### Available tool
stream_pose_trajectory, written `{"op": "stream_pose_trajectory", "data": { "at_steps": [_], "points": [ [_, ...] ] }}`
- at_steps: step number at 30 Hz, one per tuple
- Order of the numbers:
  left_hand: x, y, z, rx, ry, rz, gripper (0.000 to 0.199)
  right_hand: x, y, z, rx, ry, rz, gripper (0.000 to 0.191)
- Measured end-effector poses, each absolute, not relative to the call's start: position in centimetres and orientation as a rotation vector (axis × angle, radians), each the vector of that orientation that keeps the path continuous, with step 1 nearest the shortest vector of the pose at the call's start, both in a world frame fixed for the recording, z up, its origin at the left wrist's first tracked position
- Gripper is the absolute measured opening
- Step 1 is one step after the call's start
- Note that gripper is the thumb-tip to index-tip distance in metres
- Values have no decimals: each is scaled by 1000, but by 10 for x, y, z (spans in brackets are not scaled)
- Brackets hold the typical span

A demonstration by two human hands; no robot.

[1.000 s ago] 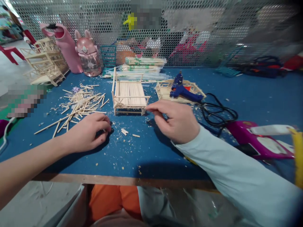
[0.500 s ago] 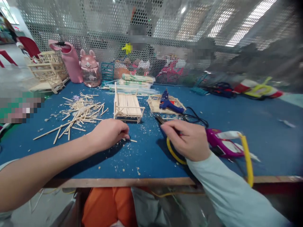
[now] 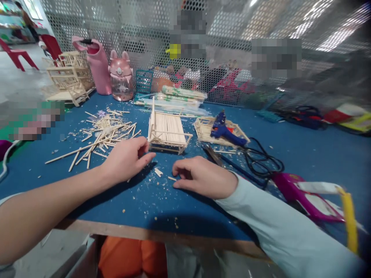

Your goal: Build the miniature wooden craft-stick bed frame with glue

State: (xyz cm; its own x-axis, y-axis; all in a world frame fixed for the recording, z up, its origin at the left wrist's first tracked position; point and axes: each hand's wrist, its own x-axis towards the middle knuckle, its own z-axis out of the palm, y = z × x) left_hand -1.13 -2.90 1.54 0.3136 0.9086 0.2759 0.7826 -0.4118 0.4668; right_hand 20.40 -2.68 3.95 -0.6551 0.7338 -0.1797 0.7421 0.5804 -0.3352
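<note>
My left hand (image 3: 126,157) hovers over the blue table just left of a small bed-like frame of wooden sticks (image 3: 168,129). Its thumb and fingers are apart, and I see nothing between them. My right hand (image 3: 203,175) is low over the table with fingers loosely curled and a gap to the thumb. By its fingertips lies a short cut stick (image 3: 172,178), and a few other short stick pieces (image 3: 158,172) rest between the hands. Behind my right wrist lies a hand tool with dark pointed jaws (image 3: 213,154), its handles mostly hidden by the sleeve.
Loose sticks (image 3: 101,135) are heaped on the left. A blue glue gun (image 3: 224,129) rests on another stick frame (image 3: 201,131), its black cord (image 3: 262,158) near a purple device (image 3: 304,197). Bottles (image 3: 100,69), a larger stick model (image 3: 69,75) and a perforated metal screen (image 3: 228,46) stand behind.
My right hand has let go of the dark-jawed tool, which now lies on the table, and has moved left toward the stick pieces. My left fingers have opened and shifted slightly away.
</note>
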Motion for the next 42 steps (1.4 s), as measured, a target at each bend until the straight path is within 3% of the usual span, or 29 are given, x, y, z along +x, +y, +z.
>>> {"op": "stream_pose_trajectory", "data": {
  "at_steps": [5, 8, 12, 16, 19, 31, 39, 42],
  "points": [
    [1, -35, 12, 2346, 1350, 807, 18, 204, -26, 21, 1259, 2880, -632, 11],
    [4, -33, 15, 2242, 1340, 1133, 8, 206, -26, 18, 1295, 2993, -590, 14],
    [-1, -26, 17, 1972, 1459, 1446, 14, 213, -22, 20, 1517, 3330, -418, 16],
    [-11, -19, 7, 2118, 1601, 1074, 18, 217, -19, 23, 1774, 3601, 52, 13],
    [-12, -11, 0, 2347, 1660, 823, 22, 215, -16, 23, 1739, 3641, 308, 12],
    [-5, -19, 9, 2235, 1523, 780, 21, 212, -6, 11, 1740, 3505, 583, 17],
    [-4, -18, 4, 2262, 1595, 713, 21, 209, -3, 5, 1731, 3519, 453, 17],
    [-5, -22, 4, 2230, 1702, 764, 30, 209, -3, 3, 1749, 3544, 406, 18]
  ]
}}
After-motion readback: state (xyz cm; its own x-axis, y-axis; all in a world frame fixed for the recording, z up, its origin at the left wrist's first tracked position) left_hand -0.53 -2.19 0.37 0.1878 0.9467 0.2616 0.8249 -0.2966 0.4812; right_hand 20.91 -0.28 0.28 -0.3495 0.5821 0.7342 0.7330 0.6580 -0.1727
